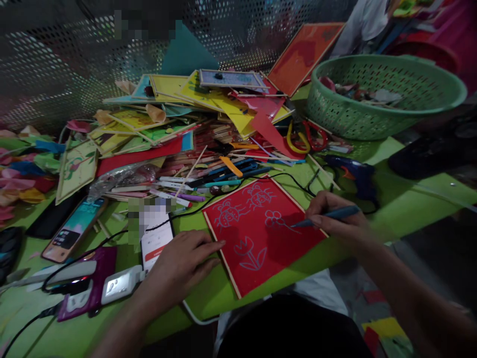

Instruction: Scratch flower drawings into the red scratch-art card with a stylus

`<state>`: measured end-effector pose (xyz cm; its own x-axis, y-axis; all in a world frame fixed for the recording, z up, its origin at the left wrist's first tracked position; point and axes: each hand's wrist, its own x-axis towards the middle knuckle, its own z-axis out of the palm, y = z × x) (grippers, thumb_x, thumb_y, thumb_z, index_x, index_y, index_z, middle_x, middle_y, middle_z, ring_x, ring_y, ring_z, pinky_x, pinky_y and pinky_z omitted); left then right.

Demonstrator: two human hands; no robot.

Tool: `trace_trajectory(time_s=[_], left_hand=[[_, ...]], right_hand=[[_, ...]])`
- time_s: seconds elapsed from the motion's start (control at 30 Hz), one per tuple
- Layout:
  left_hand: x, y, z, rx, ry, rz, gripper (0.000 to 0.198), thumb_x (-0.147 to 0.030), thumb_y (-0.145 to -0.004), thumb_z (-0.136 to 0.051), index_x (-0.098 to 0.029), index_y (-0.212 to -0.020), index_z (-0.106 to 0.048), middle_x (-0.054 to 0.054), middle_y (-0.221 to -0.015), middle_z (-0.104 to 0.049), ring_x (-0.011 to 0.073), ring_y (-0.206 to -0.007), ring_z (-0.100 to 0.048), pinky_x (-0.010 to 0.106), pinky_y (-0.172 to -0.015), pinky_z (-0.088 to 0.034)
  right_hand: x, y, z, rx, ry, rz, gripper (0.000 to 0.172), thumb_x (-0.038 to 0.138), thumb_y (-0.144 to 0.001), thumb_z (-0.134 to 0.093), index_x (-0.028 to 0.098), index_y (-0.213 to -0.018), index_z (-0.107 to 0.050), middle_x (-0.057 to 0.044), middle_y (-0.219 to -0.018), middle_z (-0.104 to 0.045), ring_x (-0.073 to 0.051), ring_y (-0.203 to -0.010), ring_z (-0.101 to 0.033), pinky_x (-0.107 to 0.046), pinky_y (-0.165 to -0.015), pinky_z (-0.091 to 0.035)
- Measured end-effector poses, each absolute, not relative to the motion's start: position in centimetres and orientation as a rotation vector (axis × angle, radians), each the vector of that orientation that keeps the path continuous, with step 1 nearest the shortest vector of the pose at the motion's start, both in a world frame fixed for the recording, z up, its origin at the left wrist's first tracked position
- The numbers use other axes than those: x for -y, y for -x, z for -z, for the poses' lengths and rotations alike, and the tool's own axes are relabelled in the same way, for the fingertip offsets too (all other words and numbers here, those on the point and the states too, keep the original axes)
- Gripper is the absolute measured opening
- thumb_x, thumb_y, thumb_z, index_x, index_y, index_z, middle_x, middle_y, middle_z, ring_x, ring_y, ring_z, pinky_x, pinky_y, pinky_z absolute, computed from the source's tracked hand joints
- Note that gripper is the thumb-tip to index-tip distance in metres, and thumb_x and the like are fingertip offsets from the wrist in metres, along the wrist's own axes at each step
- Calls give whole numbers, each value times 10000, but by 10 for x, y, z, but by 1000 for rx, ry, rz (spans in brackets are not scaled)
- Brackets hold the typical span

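Right grip: the right grip (333,211) is closed around a blue pen (342,214), tip down at a flower's stem.
Left grip: the left grip (190,258) is released, fingers loosely spread, index fingertip touching the left edge of the red sheet.
Red sheet: the red sheet (274,243) lies flat at the near edge of the green desk (395,216), between the 2 grips, with wooden strips along its sides.
Drawings: 2 bugs (242,206) along the far side, a tulip (250,253) nearer, the round-petalled flower (273,219) by the pen.
Beyond the sheet: a heap of markers (238,166), then piled framed panels (223,102).
Right side: a glue gun (359,176) and a green basket (345,117).
Left side: 2 lit phones (76,231) and a purple power strip (108,266).
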<state>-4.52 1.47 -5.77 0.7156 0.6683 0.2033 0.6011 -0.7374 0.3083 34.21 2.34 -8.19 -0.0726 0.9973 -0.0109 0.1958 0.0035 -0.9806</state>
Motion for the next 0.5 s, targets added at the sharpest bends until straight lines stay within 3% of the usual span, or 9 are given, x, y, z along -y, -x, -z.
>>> trace_trajectory(time_s=[0.5], left_hand=[[-15, 46, 58, -1012, -2684, -458, 282, -263, -1018, -575, -247, -1275, -690, 42, -1038, -722, 155, -921, -683, 292, -775, -524]], right_hand=[[-28, -334, 72, 1633, 1356, -1106, 322, 516, -863, -779, 223, -776, -682, -5, -655, -612, -146, -577, -505, -287, -523, -369]])
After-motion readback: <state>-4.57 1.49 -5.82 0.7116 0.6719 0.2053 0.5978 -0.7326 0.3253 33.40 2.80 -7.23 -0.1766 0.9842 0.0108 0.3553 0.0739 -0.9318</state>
